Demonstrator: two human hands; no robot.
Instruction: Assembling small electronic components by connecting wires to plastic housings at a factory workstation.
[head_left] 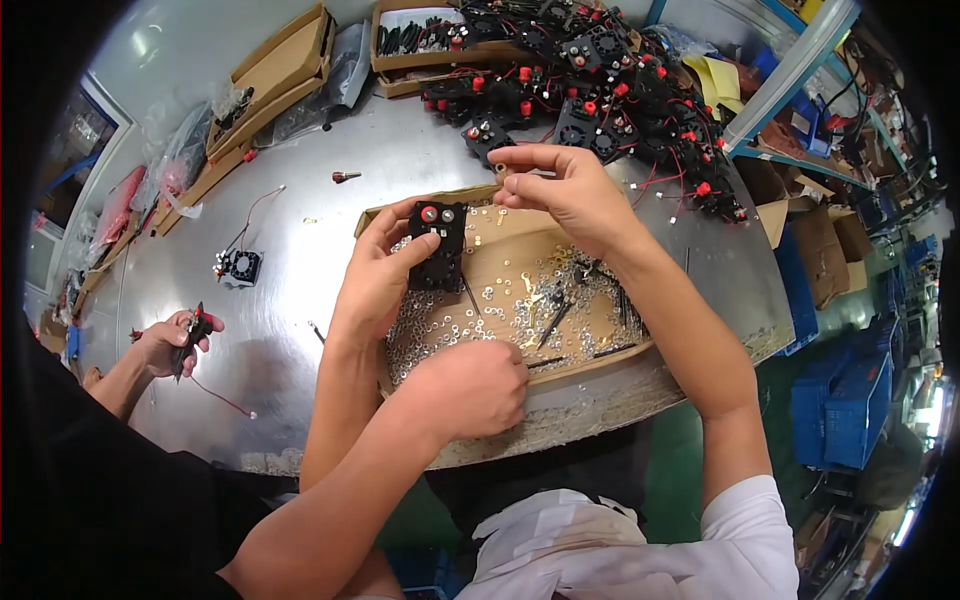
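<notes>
My left hand grips a black panel with a red and a silver terminal on top and a fan below; it holds it upright over the left part of a shallow cardboard tray. Pinched between thumb and fingers of my right hand is a small brass-coloured piece, too small to make out fully, above the tray's far edge. Loose nuts and washers cover much of the tray. A co-worker's closed hand hangs over its near edge, crossing in front of my left forearm.
The co-worker's other hand holds a black part at left. A small fan and a red-tipped terminal lie on the metal table. Assembled black units are heaped at the back; blue crates stand at right.
</notes>
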